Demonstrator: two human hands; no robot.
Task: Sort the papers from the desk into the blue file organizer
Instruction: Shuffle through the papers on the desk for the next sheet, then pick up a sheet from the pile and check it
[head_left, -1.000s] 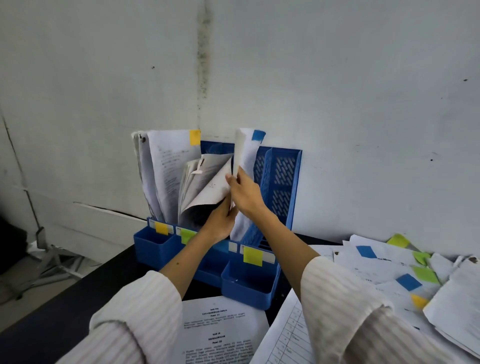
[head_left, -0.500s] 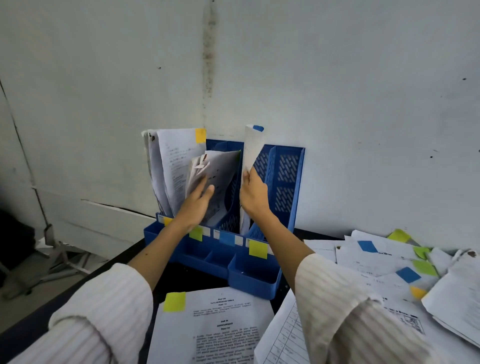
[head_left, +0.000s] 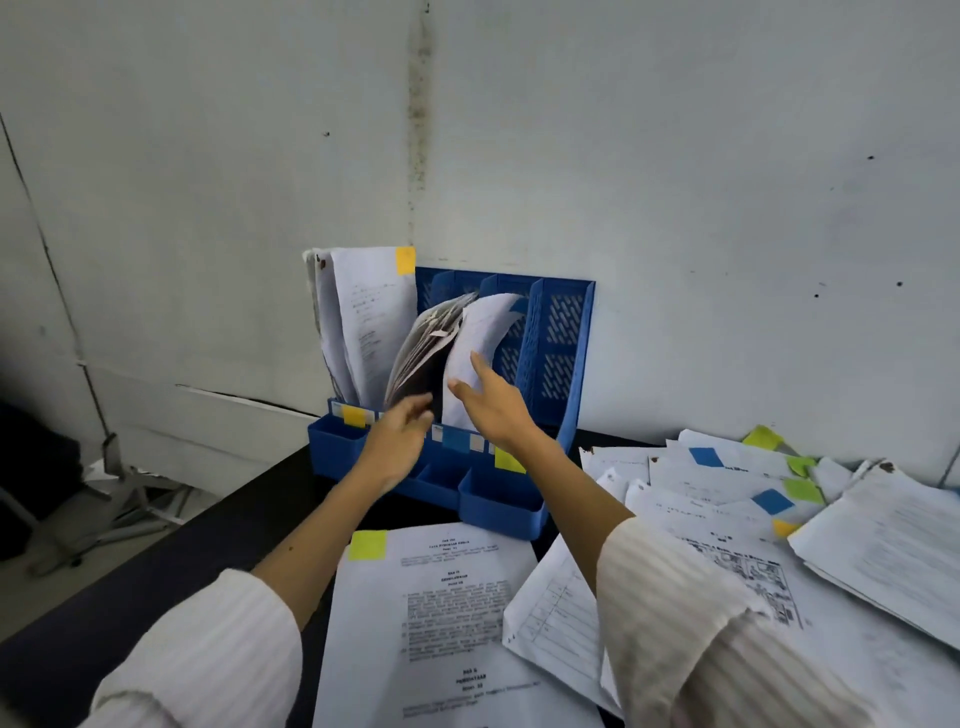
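Two hands, left hand, right hand, before blue file organizer papers

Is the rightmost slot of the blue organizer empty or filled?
Empty, as far as visible: the rightmost slot shows only bare blue lattice wall, no paper above it.

Print covers the sheet with the green sticky note on the worktop, with centred headings and numbered paragraphs, but the words are too blurred to read. The form-like sheet and the papers in the blue file organizer show equally illegible marks.
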